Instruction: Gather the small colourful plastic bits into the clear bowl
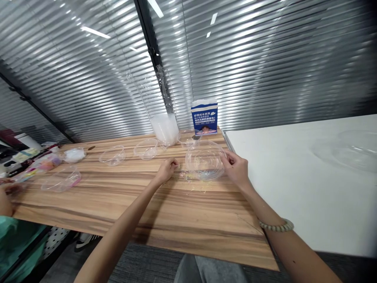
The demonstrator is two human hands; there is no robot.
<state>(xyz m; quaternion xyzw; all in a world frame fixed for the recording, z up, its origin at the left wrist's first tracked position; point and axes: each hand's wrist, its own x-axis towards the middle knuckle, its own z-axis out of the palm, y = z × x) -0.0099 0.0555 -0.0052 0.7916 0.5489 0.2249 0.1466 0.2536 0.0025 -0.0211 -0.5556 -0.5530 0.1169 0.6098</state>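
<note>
A large clear plastic bowl stands on the wooden table. My right hand grips its right rim with thumb and fingers. My left hand rests on the tabletop just left of the bowl, fingers curled; whether it pinches some thin clear film there I cannot tell. A beaded bracelet sits on my right wrist.
Smaller clear bowls and a lidded one lie to the left. A tall bagged stack of bowls and a blue-white carton stand at the back. A white table adjoins on the right. Another person's hand is at far left.
</note>
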